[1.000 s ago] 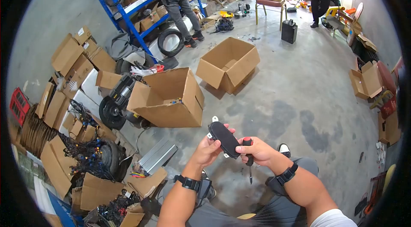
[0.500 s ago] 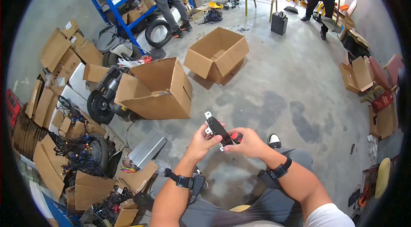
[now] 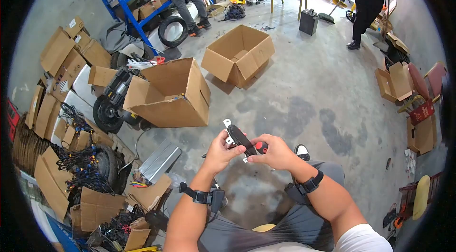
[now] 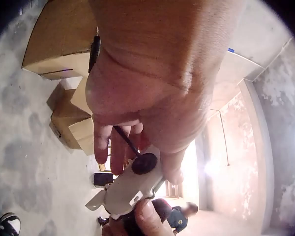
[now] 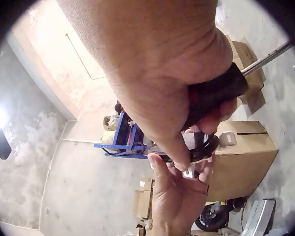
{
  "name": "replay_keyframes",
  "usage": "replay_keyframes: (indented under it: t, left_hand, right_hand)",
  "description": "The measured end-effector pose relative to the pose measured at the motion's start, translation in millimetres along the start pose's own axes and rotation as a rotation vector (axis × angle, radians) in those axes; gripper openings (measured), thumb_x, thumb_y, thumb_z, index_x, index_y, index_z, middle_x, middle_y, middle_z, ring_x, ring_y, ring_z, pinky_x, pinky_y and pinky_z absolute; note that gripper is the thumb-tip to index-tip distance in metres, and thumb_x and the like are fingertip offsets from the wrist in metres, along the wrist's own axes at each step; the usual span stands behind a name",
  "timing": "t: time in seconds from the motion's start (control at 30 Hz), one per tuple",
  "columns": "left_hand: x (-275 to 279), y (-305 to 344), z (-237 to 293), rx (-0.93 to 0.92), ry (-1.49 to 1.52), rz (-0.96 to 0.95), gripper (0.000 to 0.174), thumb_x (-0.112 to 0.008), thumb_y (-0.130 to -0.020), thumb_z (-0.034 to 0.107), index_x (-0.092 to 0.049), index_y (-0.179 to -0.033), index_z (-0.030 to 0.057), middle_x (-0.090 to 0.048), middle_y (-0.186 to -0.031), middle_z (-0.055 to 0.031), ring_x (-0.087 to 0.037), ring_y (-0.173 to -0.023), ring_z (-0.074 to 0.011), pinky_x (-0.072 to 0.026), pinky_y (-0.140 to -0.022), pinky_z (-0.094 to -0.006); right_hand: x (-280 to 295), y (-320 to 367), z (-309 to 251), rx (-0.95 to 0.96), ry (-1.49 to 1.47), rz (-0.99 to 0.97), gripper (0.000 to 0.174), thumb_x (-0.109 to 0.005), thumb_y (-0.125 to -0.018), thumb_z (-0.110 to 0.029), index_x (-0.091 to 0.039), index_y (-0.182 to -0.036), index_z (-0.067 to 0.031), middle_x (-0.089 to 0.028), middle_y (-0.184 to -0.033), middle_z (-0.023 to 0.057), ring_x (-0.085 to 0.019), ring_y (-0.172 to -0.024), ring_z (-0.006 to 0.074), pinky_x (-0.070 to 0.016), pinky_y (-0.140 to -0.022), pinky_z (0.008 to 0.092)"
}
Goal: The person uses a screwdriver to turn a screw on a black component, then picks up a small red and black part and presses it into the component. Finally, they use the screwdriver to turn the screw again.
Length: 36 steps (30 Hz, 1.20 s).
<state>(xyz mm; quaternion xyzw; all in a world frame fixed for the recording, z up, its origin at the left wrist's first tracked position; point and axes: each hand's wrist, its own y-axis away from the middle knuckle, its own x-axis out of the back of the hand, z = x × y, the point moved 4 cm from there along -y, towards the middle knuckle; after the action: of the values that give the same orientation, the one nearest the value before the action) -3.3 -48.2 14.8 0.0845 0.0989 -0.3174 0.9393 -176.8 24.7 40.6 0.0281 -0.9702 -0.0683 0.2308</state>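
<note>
My left hand (image 3: 220,153) grips an oblong black part (image 3: 240,140) with white mounting tabs, its thumb along the near side. In the left wrist view its pale back (image 4: 123,191) shows, with a round black grommet (image 4: 144,163) and a dark cable running from it. My right hand (image 3: 274,151) holds the part's other end between thumb and fingers. Tucked in that same hand is a screwdriver, its red-and-black handle (image 3: 261,147) end toward the head camera. The right wrist view shows its metal shaft (image 5: 268,58) pointing away from the part.
Two open cardboard boxes (image 3: 166,115) (image 3: 240,69) stand on the floor ahead. A silver finned metal case (image 3: 160,161), wire bundles (image 3: 88,166) and more cartons lie to the left. One person (image 3: 183,0) stands by blue shelving; another (image 3: 368,4) holds a broom at the back right.
The part has been turned from its broad black face onto its edge. The screwdriver has swung from pointing down to handle end up. The person with the broom has come nearer.
</note>
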Motion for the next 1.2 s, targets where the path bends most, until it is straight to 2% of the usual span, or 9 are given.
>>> replay_keyframes:
  t: [0.17,0.23,0.33,0.53,0.77,0.87,0.93,1.03,1.2]
  left_hand:
    - [0.8,-0.3,-2.8,-0.005,-0.016,0.003,0.061,-0.081,-0.079,0.012,-0.047,-0.128,-0.0003,-0.06,-0.125,-0.0164,-0.061,-0.109,-0.022,-0.0509,-0.095,-0.0349]
    - [0.7,0.0,-3.1,-0.004,-0.019,0.008,0.061,-0.081,-0.079,0.011,-0.047,-0.128,-0.0002,-0.06,-0.124,-0.0164,-0.062,-0.109,-0.0219,-0.0508,-0.095,-0.0351]
    - [1.2,0.6,-3.4,0.007,-0.007,0.004,0.062,-0.081,-0.078,0.01,-0.045,-0.128,-0.0002,-0.059,-0.124,-0.0165,-0.062,-0.109,-0.0217,-0.0506,-0.096,-0.0351]
    - [-1.8,1.7,-1.3,0.009,0.012,-0.014,0.065,-0.081,-0.078,0.009,-0.043,-0.129,-0.0007,-0.059,-0.124,-0.017,-0.062,-0.108,-0.0215,-0.05,-0.095,-0.0348]
    - [-2.3,-0.2,-4.4,-0.015,0.01,-0.019,0.065,-0.079,-0.082,0.014,-0.041,-0.132,-0.0005,-0.058,-0.126,-0.0162,-0.061,-0.11,-0.0207,-0.0501,-0.094,-0.0352]
    - [-7.7,3.4,-2.7,0.03,0.033,-0.035,0.06,-0.075,-0.086,0.019,-0.041,-0.133,0.0001,-0.058,-0.127,-0.0145,-0.061,-0.11,-0.02,-0.0517,-0.091,-0.0353]
    - [-9.2,4.6,-0.8,0.082,0.059,-0.03,0.058,-0.072,-0.088,0.02,-0.042,-0.133,0.0006,-0.059,-0.127,-0.0134,-0.061,-0.11,-0.0196,-0.053,-0.089,-0.0354]
    - [-6.0,3.9,-5.9,0.149,0.0,-0.029,0.052,-0.071,-0.089,0.02,-0.045,-0.131,0.0017,-0.06,-0.123,-0.0108,-0.062,-0.107,-0.0189,-0.0553,-0.083,-0.0356]
    - [-2.1,0.4,-15.6,0.064,0.094,0.019,0.048,-0.074,-0.087,0.017,-0.049,-0.125,0.0025,-0.062,-0.113,-0.0082,-0.064,-0.099,-0.0181,-0.0563,-0.081,-0.0351]
  right_hand:
    - [-3.0,-0.5,3.9,0.038,0.008,0.011,0.056,-0.084,-0.068,-0.033,-0.067,-0.109,0.0004,-0.067,-0.096,0.0137,-0.065,-0.085,0.0243,-0.0516,-0.078,0.0347]
    - [-5.4,-1.0,7.5,0.036,-0.048,0.032,0.051,-0.083,-0.068,-0.03,-0.068,-0.108,-0.0009,-0.065,-0.084,0.0064,-0.057,-0.071,0.0138,-0.0487,-0.067,0.0297]
    - [-4.2,0.0,1.5,0.051,-0.034,0.007,0.049,-0.083,-0.069,-0.029,-0.068,-0.106,-0.0005,-0.064,-0.077,0.0029,-0.053,-0.066,0.0105,-0.0463,-0.063,0.0274]
    - [-2.0,-2.4,7.0,0.001,-0.13,-0.084,0.041,-0.082,-0.073,-0.025,-0.07,-0.103,-0.0003,-0.063,-0.074,-0.0009,-0.05,-0.064,0.0067,-0.0436,-0.06,0.0245]
    - [-2.2,-4.7,8.0,0.017,-0.196,-0.05,0.044,-0.084,-0.072,-0.027,-0.069,-0.104,-0.0003,-0.065,-0.078,0.0011,-0.053,-0.067,0.008,-0.0455,-0.062,0.0253]
    - [-0.4,1.3,-2.6,-0.008,-0.057,0.025,0.048,-0.086,-0.071,-0.028,-0.068,-0.105,0.0003,-0.065,-0.078,0.0038,-0.056,-0.07,0.0108,-0.048,-0.064,0.0268]
    - [-0.9,2.3,-0.6,0.043,-0.018,0.101,0.052,-0.087,-0.069,-0.034,-0.068,-0.102,0.0006,-0.067,-0.084,0.01,-0.063,-0.074,0.0184,-0.0512,-0.069,0.0323]
    - [-0.3,2.9,-2.3,0.07,0.013,0.152,0.054,-0.086,-0.069,-0.033,-0.066,-0.106,0.0012,-0.067,-0.092,0.0142,-0.066,-0.078,0.023,-0.0539,-0.073,0.034]
    - [1.7,2.2,-4.6,0.128,0.067,0.199,0.055,-0.087,-0.069,-0.028,-0.065,-0.109,0.0028,-0.067,-0.094,0.0144,-0.065,-0.078,0.0196,-0.0542,-0.072,0.0312]
